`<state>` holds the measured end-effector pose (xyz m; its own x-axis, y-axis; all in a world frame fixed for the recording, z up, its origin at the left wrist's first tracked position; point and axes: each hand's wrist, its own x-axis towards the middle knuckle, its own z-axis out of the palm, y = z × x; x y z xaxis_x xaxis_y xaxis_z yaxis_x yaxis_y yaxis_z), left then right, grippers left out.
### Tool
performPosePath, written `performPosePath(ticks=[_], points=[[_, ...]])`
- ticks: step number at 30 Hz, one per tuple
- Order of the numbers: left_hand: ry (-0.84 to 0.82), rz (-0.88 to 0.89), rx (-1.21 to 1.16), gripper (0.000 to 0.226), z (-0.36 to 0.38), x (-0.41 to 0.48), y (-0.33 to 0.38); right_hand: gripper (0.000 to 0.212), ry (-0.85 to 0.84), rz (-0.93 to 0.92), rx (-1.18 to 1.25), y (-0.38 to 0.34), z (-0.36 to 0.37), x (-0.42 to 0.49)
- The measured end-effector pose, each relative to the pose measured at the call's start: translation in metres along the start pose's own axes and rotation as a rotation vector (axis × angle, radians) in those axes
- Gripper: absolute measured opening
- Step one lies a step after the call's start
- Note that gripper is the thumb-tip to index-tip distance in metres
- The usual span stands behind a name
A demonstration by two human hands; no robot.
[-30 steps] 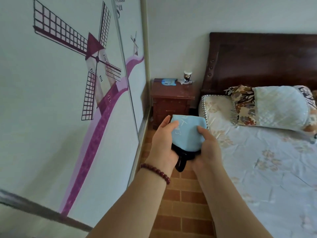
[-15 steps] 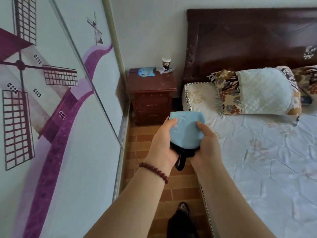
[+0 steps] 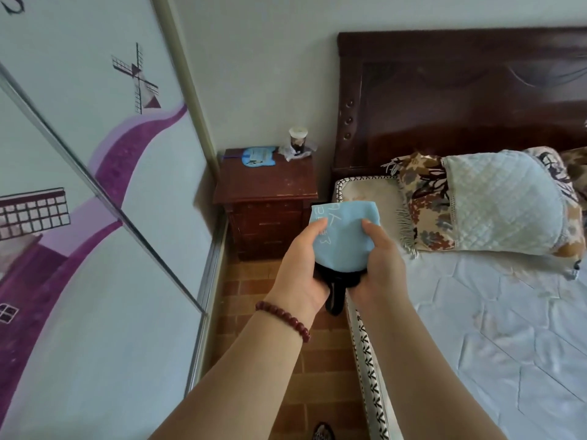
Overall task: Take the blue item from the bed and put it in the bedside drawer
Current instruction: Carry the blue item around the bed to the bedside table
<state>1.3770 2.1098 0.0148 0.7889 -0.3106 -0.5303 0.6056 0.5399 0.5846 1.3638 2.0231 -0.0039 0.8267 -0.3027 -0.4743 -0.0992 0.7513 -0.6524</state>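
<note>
White lettering on the blue item too small to read; thumbs cover part. Its black lower end mostly buried between the left hand and right hand. Item blocks the nightstand drawers' right side. Dark object on the floor cut off at the bottom edge. Pillows run off right.

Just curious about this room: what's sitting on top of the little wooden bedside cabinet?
On the bedside cabinet lie a blue paddle-shaped fan and a dark cup with a pale lid on crumpled wrapping. Its drawers are closed, so their contents are hidden; the blue pouch covers part of the front.
</note>
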Motion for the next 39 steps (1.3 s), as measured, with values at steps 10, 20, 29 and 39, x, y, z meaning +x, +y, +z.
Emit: performPosePath(ticks=[10, 20, 29, 39], points=[[0.07, 0.028, -0.046, 0.032, -0.017, 0.081, 0.058, 0.018, -0.048, 0.036, -0.021, 0.013, 0.056, 0.086], [0.022, 0.084, 0.002, 0.025, -0.033, 0.18, 0.17, 0.019, -0.034, 0.036, -0.003, 0.031, 0.157, 0.195], [0.055, 0.099, -0.026, 0.028, -0.056, 0.252, 0.252, 0.033, -0.058, 0.065, 0.03, 0.061, 0.232, 0.265], [0.098, 0.157, -0.074, 0.019, -0.044, 0.324, 0.271, 0.031, -0.087, 0.082, 0.012, 0.048, 0.252, 0.337]])
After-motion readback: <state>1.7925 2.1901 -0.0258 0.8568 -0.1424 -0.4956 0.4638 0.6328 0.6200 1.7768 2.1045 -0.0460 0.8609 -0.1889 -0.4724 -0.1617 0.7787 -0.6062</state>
